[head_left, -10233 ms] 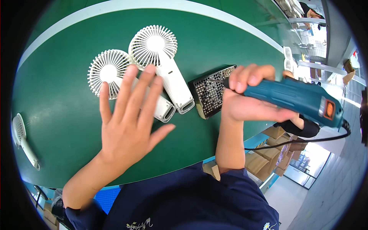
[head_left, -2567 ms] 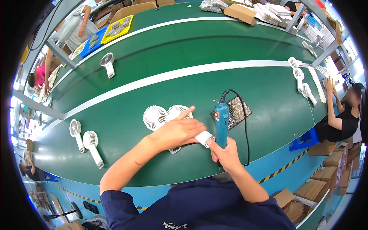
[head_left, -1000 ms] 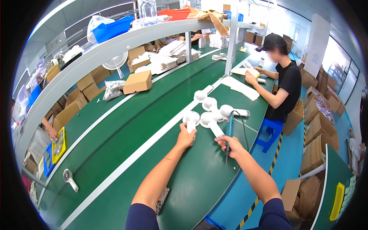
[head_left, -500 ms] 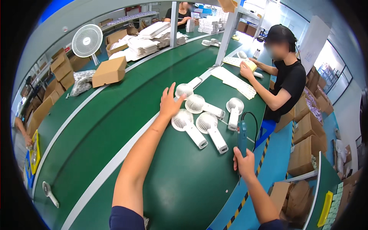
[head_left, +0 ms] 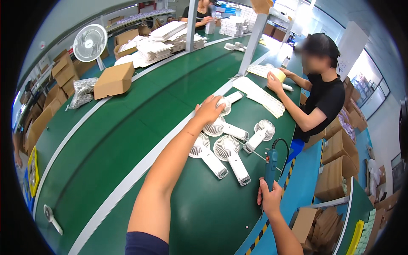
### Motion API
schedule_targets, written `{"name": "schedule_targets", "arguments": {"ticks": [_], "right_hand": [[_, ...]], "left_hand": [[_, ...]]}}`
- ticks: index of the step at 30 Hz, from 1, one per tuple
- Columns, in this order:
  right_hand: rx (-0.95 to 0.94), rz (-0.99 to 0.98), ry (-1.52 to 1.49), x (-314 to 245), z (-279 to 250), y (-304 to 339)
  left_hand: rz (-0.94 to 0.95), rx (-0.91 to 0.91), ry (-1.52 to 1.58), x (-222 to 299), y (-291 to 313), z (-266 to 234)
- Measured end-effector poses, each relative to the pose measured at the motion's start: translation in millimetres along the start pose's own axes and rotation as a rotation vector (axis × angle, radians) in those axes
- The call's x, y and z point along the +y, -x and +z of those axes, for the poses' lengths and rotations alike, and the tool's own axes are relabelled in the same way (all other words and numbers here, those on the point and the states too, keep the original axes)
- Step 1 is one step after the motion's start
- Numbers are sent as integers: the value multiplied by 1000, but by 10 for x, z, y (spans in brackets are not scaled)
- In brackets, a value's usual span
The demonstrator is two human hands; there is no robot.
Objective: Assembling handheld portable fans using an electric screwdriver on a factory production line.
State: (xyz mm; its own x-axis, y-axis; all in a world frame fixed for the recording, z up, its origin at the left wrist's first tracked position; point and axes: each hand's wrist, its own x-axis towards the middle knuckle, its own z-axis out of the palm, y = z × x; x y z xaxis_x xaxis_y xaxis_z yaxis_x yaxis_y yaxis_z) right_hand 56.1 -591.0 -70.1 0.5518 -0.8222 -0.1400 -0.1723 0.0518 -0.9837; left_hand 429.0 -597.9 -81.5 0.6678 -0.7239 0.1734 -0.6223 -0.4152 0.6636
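Note:
My left hand (head_left: 209,109) is closed over the round head of a white handheld fan (head_left: 225,106), whose handle points to the far right. Its fingertips are partly hidden against the fan. Nearer on the green table lie several more white handheld fans: one (head_left: 213,126) just below my hand, one (head_left: 208,156) at the left, one (head_left: 233,158) beside it and one (head_left: 260,134) to the right. My right hand (head_left: 270,196) grips a teal electric screwdriver (head_left: 270,163) upright at the table's right edge. A dark cable leaves the tool's top.
A co-worker (head_left: 321,85) sits at the right, holding something yellow. White sheets (head_left: 260,97) lie before them. A grey post (head_left: 253,51) stands beyond the fans. An open carton (head_left: 114,80) and a large white fan (head_left: 90,43) are at the far left.
My left hand has come down on the farthest fan, which has shifted right from the others. The rightmost fan has turned, its handle now pointing nearer left. My right hand still holds the screwdriver.

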Motion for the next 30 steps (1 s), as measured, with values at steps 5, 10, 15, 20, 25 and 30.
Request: {"name": "schedule_targets", "arguments": {"ticks": [5,10,15,20,25,30], "right_hand": [[77,20,43,154,104,-95],[133,-35,-38,423,-302,-441],[-1,-72,-37,374,-128,-404],[-18,-143,157,-123,-49,29],[-37,-252,201,-67,-24,-10],[-34,-347,286,-2,-44,-98]], "left_hand": [[115,384,-151,-685,715,-1203],[-658,588,-643,-1824,2453,-2459],[-1386,942,-1125,-2151,5186,-3476],[-1426,818,-721,-2190,6126,-3520],[-1122,996,-574,-2238,6643,-3403],[-886,1248,547,-960,7606,-2840]]}}
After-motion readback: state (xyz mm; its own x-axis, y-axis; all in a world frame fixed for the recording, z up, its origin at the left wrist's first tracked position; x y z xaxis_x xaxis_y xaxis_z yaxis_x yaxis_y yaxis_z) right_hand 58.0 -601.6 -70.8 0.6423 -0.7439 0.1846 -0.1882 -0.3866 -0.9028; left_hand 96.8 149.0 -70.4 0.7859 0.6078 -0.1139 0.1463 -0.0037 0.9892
